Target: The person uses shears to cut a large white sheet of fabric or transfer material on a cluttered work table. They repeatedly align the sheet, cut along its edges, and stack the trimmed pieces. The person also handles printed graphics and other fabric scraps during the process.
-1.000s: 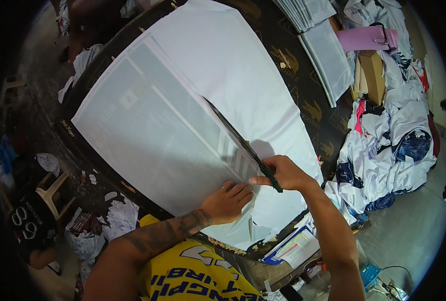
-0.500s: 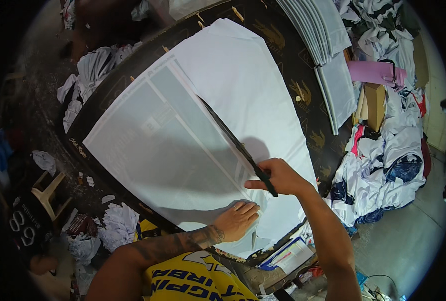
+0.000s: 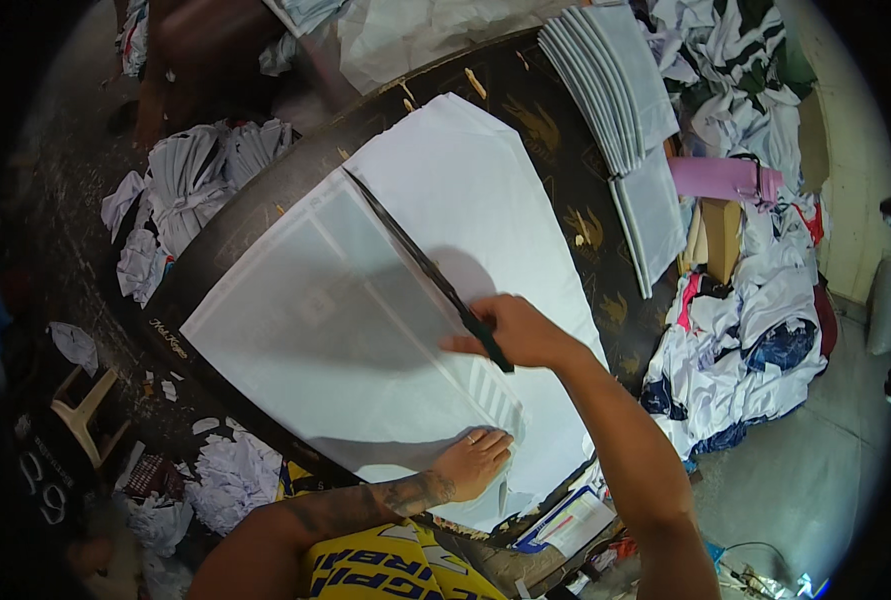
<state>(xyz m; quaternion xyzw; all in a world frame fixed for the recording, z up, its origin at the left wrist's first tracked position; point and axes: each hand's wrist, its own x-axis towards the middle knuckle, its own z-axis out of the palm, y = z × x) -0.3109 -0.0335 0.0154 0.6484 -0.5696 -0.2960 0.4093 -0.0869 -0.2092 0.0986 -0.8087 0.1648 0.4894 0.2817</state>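
A large white sheet (image 3: 475, 170), seemingly fabric, lies on the dark table, its left part carrying a pale grey printed panel (image 3: 295, 320). My right hand (image 3: 521, 332) is closed round the dark handles of long scissors (image 3: 430, 270). Their blades lie along the panel's right border, and the tip reaches the sheet's far left edge. Whether the blades are parted is too fine to tell. My left hand (image 3: 473, 464), wearing a ring, rests flat on the sheet near its front corner, fingers stretched out.
Stacked, folded grey-white pieces (image 3: 615, 90) lie at the table's far right, beside a pink bottle (image 3: 725, 180). Heaped white cloth (image 3: 740, 345) lies right of the table. Bundles (image 3: 200, 175), scraps (image 3: 233, 475) and a beige stool (image 3: 90, 410) are on the left.
My right hand has pushed the scissors away and leftward along the panel, from mid-sheet to its far edge. My left hand has stayed near the front corner. The view has shifted slightly.
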